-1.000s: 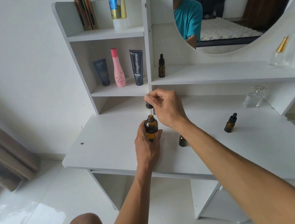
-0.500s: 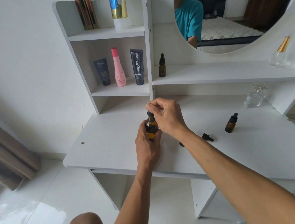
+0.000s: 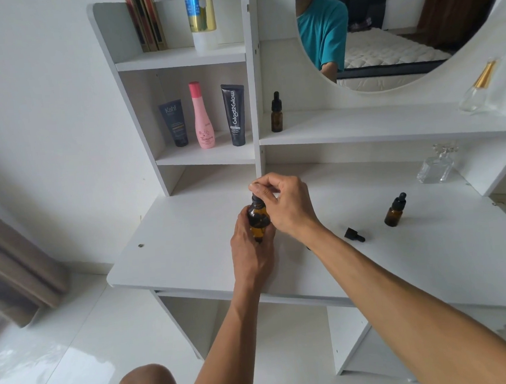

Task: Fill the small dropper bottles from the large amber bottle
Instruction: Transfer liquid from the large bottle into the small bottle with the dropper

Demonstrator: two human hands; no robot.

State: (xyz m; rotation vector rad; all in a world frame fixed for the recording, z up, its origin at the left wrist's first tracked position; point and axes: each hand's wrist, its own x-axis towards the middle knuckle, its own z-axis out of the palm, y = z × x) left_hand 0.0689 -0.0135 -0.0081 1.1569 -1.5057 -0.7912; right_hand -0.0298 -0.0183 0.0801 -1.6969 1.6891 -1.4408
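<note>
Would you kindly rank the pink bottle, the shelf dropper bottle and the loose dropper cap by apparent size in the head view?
1. pink bottle, clearly tallest.
2. shelf dropper bottle.
3. loose dropper cap, smallest although it lies nearer the camera.

Pretty clearly a bedroom at home, with a white vanity desk (image 3: 190, 257) filling the middle. The round mirror (image 3: 415, 42) at 1 o'clock reflects a quilted mattress (image 3: 386, 51) and a dark wooden door (image 3: 458, 3). Skincare tubes (image 3: 234, 114) sit on the shelf at 12, a curtain (image 3: 12, 265) hangs at 9, and there's glossy white floor tile (image 3: 63, 373) at 7.
</note>
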